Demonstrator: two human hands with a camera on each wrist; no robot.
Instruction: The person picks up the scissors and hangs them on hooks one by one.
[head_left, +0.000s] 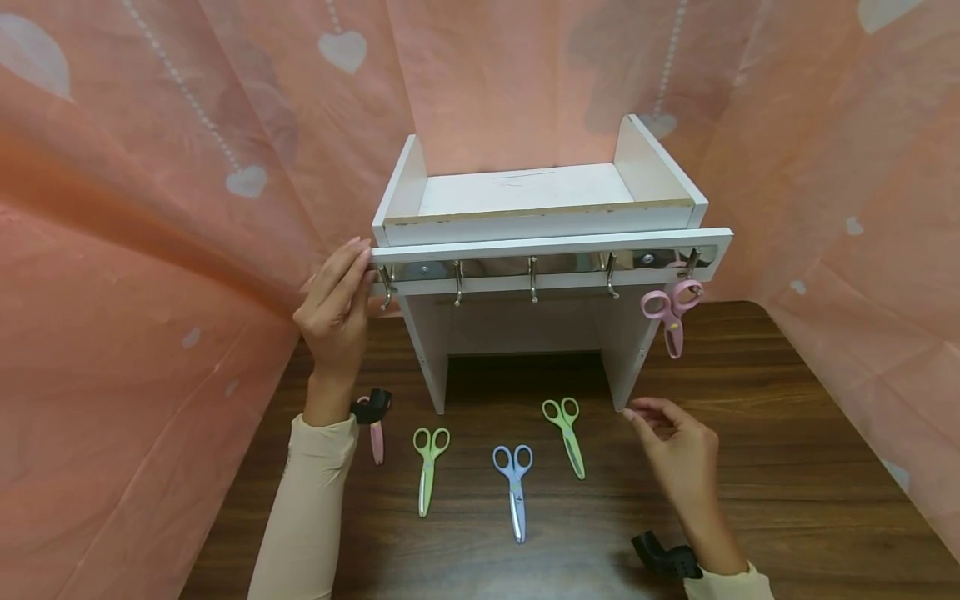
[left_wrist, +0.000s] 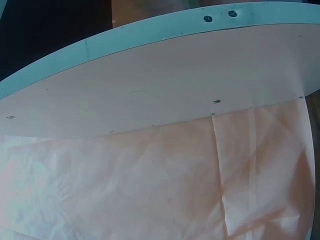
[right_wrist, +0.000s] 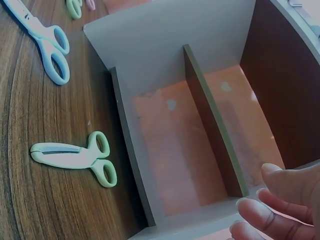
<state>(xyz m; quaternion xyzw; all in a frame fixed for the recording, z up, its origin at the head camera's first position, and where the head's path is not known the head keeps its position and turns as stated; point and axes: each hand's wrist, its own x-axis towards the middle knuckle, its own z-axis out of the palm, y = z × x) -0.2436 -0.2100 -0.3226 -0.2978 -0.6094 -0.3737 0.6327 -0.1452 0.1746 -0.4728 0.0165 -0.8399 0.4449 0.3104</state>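
White shelf unit (head_left: 525, 187), one, its five-hook rail (head_left: 495, 286) across the front. Pink scissors (head_left: 674, 333), one pair, hung on the rightmost hook (head_left: 692, 260); other hooks bare. On the bench (head_left: 757, 417), four pairs: pink (head_left: 377, 442), half hidden behind the left wrist; green (head_left: 427, 477); blue (head_left: 517, 500); second green (head_left: 572, 446). Left hand (head_left: 333, 312): fingers against the rail's left end; pinching or not, cannot tell. Right hand (head_left: 678, 446): loosely curved, holding nothing, near the unit's right panel. Step, I judge: hanging scissors, one done. Next move seemingly calls for picking up another pair.
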